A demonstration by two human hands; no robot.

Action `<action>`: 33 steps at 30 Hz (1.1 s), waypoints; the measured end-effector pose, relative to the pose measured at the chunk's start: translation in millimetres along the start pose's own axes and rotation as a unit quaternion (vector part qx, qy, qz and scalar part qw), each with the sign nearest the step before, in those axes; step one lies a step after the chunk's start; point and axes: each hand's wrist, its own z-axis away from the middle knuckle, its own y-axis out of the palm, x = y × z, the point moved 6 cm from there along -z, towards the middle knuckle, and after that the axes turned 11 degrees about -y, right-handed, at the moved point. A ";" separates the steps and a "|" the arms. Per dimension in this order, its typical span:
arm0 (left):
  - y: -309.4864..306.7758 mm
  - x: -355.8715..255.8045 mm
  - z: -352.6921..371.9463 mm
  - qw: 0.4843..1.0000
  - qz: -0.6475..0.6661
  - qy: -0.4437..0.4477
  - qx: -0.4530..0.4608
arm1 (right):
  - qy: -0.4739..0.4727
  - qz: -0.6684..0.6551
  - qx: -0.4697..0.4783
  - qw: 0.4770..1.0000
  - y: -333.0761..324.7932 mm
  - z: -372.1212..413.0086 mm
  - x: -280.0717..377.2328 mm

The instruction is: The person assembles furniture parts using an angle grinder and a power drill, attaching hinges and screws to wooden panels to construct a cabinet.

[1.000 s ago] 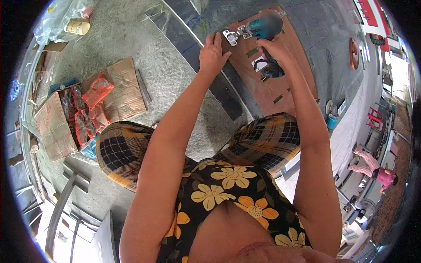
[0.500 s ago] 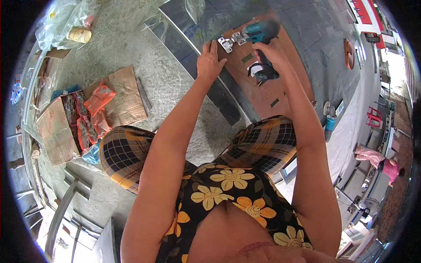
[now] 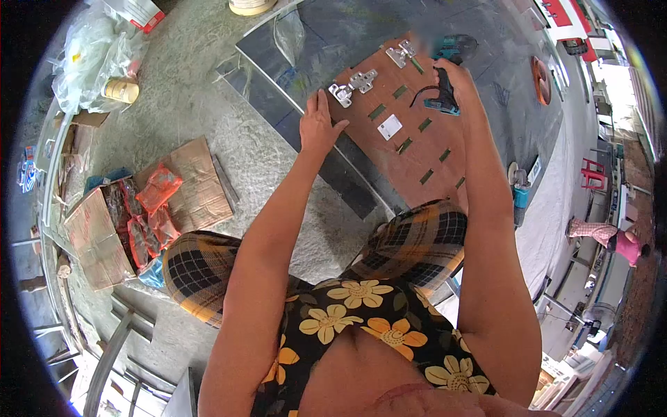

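My right hand [image 3: 455,78] grips a teal and black power drill [image 3: 445,103] over the right side of a reddish-brown panel [image 3: 436,161]. The drill's front end is partly blurred. My left hand [image 3: 319,128] rests with fingers spread at the panel's left edge, holding nothing. Just beyond its fingertips, a metal hinge [image 3: 354,87] lies across the panel's edge. A second metal hinge [image 3: 401,53] sits at the panel's far edge, left of the drill. Several green strips and a white label [image 3: 390,126] are on the panel.
A dark work surface [image 3: 514,132] lies under the panel. To the left, an open cardboard box [image 3: 97,240] holds orange packets [image 3: 160,187]. Clear plastic bags [image 3: 94,59] lie at the upper left. A person [image 3: 618,242] is at the far right.
The drill in my right hand has moved right, away from the hinges, uncovering more of the panel and its label. My left hand stays at the panel's left edge. The view has shifted slightly.
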 end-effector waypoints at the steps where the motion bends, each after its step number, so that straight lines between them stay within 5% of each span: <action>1: 0.8 0.6 0.4 1.000 0.001 -0.002 0.004 | 0.004 0.010 -0.006 1.000 -1.6 -2.7 5.1; 8: 0.6 1.7 1.3 0.998 0.055 0.009 -0.001 | -0.059 0.061 0.040 0.996 -7.0 -39.1 -1.2; 33: -2.7 -1.2 2.3 0.998 0.048 0.039 -0.033 | -0.045 0.120 0.071 0.989 8.6 -62.2 -33.7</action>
